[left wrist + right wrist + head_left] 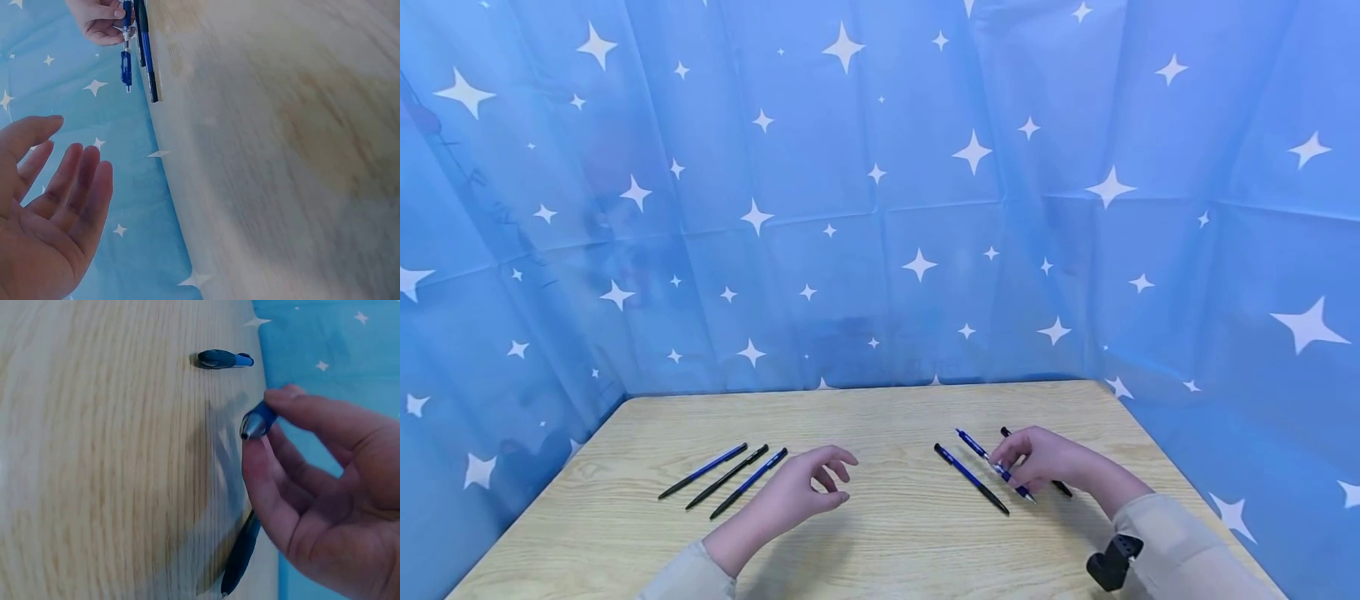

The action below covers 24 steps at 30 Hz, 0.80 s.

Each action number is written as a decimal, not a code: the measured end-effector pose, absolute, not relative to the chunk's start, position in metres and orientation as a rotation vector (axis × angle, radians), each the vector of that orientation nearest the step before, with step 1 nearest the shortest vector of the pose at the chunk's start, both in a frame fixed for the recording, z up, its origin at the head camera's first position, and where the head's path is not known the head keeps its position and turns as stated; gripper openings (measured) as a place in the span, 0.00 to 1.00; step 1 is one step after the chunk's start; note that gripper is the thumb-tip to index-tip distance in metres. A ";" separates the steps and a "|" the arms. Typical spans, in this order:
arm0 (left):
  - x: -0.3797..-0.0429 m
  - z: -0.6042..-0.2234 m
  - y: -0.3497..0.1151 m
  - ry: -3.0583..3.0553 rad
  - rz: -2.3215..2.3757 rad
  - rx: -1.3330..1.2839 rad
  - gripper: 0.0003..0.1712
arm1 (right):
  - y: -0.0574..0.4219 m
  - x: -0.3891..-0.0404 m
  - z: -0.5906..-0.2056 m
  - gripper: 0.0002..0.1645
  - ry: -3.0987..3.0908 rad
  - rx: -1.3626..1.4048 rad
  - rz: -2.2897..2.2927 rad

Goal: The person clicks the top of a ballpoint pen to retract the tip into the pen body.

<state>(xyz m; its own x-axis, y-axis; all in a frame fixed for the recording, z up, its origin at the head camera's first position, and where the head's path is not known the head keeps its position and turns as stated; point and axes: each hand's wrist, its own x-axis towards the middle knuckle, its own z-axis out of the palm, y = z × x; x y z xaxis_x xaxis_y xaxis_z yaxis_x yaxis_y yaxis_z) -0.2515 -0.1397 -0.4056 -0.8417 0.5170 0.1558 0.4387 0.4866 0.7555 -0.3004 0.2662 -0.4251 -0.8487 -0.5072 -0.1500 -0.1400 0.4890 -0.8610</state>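
My right hand [1048, 458] pinches a blue click pen [973, 443] with a silver tip between thumb and fingers, held slanted above the table. In the right wrist view, the pen's tip [253, 425] points toward the camera, with a shadow on the wood below. To its left lies a blue pen with a black grip [972, 478]. A black pen [1062, 489] lies partly hidden behind the right hand. My left hand [797, 490] hovers over the table, fingers loosely bent and holding nothing. Just left of it lie two blue-and-black pens [703, 471] [749, 483] and a black pen [727, 477] between them.
The light wood table [880, 550] has rounded far corners. Blue curtains with white stars [880, 275] hang behind it and along both sides. A small black device [1112, 563] is strapped at the right sleeve.
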 end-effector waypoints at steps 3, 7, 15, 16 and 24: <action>-0.252 -0.407 -0.141 2.601 1.293 0.830 0.21 | 0.266 -0.300 -0.427 0.18 2.385 -0.508 -1.300; -0.252 -0.409 -0.144 2.579 1.268 0.817 0.20 | 0.266 -0.301 -0.431 0.19 2.421 -0.478 -1.281; -0.253 -0.413 -0.145 2.557 1.215 0.838 0.20 | 0.261 -0.302 -0.436 0.19 2.541 -0.505 -1.188; -0.253 -0.413 -0.145 2.552 1.210 0.838 0.20 | 0.260 -0.302 -0.436 0.19 2.551 -0.513 -1.182; -0.253 -0.410 -0.140 2.552 1.165 0.867 0.20 | 0.261 -0.298 -0.430 0.19 2.566 -0.536 -1.189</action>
